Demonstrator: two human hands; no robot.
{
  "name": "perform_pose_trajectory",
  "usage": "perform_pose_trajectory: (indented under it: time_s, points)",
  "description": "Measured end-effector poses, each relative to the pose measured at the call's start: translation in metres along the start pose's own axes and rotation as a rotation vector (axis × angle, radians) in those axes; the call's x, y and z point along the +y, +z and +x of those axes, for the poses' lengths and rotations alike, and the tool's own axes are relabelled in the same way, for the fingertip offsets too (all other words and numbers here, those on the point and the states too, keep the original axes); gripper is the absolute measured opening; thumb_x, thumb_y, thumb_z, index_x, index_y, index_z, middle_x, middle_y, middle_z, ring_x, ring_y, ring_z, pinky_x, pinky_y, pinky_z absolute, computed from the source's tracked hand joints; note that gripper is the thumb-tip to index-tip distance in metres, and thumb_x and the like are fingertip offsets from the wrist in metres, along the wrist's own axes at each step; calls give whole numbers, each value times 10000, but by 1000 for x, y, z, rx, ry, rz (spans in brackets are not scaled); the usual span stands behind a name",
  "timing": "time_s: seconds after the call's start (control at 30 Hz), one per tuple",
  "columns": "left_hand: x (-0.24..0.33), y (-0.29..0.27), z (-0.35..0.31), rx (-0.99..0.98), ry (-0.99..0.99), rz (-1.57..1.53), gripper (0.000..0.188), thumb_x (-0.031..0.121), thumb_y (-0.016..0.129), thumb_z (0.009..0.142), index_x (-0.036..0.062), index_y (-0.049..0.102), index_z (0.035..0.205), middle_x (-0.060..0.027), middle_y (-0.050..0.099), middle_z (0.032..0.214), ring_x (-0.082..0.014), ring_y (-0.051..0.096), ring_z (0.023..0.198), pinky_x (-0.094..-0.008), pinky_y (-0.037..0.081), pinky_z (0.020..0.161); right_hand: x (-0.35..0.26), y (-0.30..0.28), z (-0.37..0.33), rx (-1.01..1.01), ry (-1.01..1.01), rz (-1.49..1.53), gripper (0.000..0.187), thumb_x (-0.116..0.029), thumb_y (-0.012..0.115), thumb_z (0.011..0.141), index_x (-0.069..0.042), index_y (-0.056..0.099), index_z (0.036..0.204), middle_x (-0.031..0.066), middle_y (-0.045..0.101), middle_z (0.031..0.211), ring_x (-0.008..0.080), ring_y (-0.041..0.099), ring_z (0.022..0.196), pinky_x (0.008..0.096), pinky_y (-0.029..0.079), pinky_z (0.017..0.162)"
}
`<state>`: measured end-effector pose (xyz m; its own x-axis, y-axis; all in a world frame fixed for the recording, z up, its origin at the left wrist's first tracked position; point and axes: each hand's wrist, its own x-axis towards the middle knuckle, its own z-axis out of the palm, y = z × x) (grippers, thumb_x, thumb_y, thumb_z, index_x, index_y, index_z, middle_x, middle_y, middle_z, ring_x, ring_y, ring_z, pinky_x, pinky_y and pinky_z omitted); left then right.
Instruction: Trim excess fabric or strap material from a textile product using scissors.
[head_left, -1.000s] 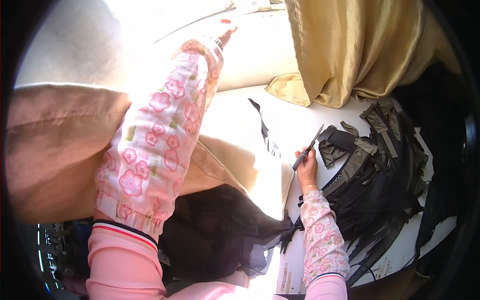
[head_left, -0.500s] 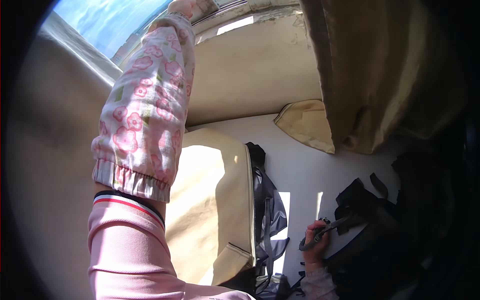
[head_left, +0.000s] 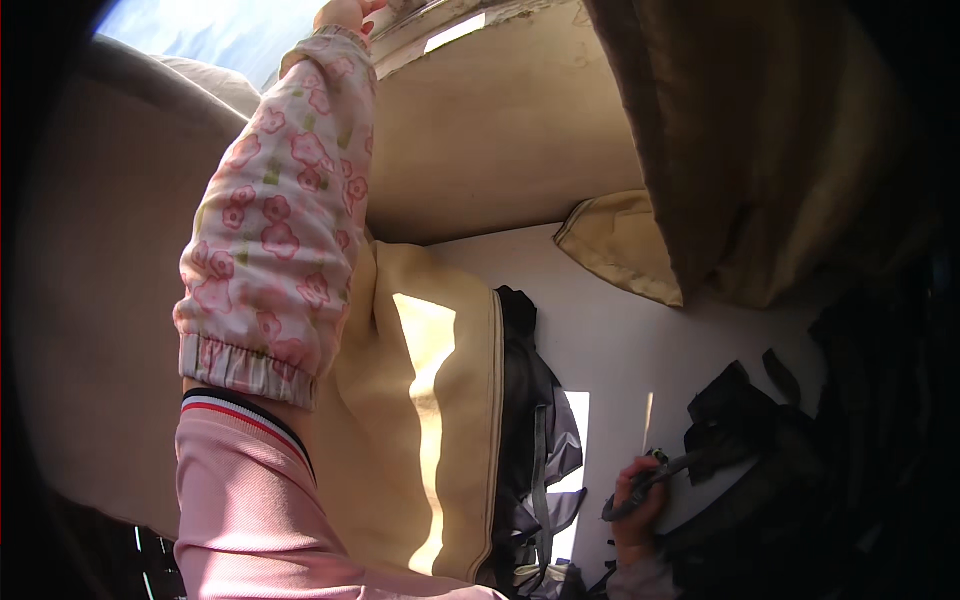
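My left arm, in a pink sleeve with a floral sleeve cover [head_left: 270,220], reaches up to the window at the top. My left hand [head_left: 343,13] is cut off by the picture's upper edge, so its grip is hidden. Low on the right, my right hand [head_left: 638,515] is closed around the handles of a pair of scissors [head_left: 645,484]. Their blades point up and right towards black fabric pieces [head_left: 735,410] and look dark and blurred. Between the arms lies a beige cloth panel [head_left: 400,340] with a stitched edge, over dark fabric [head_left: 530,400].
Beige cloth [head_left: 120,250] hangs on the left beside the bright window [head_left: 190,55]. A brown curtain [head_left: 760,150] hangs at the upper right, and a smaller beige flap [head_left: 625,245] rests on the white surface [head_left: 640,340] below a beige wall [head_left: 500,130].
The cloth at left now covers more of the window, and the sunlit patch on the beige panel has narrowed. My left hand has shifted slightly left and up. My right hand keeps the scissors.
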<state>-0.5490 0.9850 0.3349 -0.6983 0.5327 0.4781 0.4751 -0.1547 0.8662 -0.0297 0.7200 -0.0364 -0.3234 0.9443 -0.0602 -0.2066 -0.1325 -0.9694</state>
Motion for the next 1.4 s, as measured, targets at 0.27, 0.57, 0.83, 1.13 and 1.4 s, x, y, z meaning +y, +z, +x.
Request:
perform_pose_trajectory:
  time_s: [0.27,0.57,0.83,1.13,1.4]
  points:
    - [14,9,2,-722,-260,-511,318,54,542,746,107,598,1055,-38,625,1031,-170,579,864,-357,362,790,9,-6,0,75,245,392,387,-22,686,803,-35,490,1136,24,503,890,121,513,824,258,449,767]
    - [36,46,27,-304,5,139,552,10,524,844,123,439,1378,-62,516,1333,-194,578,1082,-323,443,822,7,2,6,-31,-137,-193,387,-132,756,775,-22,530,1069,58,537,812,186,550,739,309,470,706]
    - [34,110,-148,448,108,-279,513,-53,465,725,-12,553,1229,-182,574,1185,-253,568,1067,-327,412,929,3,6,9,54,-281,-444,289,-100,717,794,-45,534,1011,81,564,788,230,586,719,339,494,674]
    - [187,63,-610,-458,-348,-377,389,43,592,868,19,462,1234,-117,503,1145,-189,539,1041,-303,410,940,81,-62,35,118,121,197,213,-166,648,859,-10,521,930,112,601,773,231,611,676,333,497,636]
    - [169,-167,-558,64,24,456,671,15,728,765,23,362,1328,-63,449,1188,-156,452,993,-302,439,856,-73,-44,-113,5,-122,-65,154,-49,668,831,-29,538,911,72,556,822,178,574,719,302,475,648]
